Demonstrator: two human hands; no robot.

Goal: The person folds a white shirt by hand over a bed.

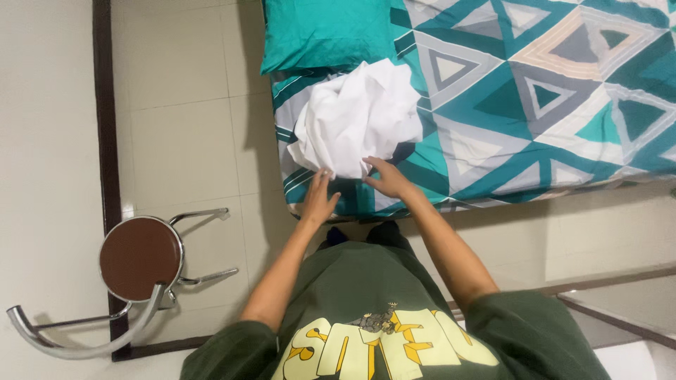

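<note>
A crumpled white cloth lies in a heap on the near corner of a bed with a teal, grey and white triangle-patterned sheet. My left hand rests flat at the bed's edge, fingers spread, its fingertips at the cloth's lower rim. My right hand reaches under the cloth's lower right edge, fingers touching the fabric. Whether either hand grips the cloth is not clear. I wear a dark green T-shirt with a yellow print.
A teal pillow lies at the head of the bed beside the cloth. On the tiled floor to the left stands a chrome-framed chair with a round brown seat. A dark strip runs along the floor.
</note>
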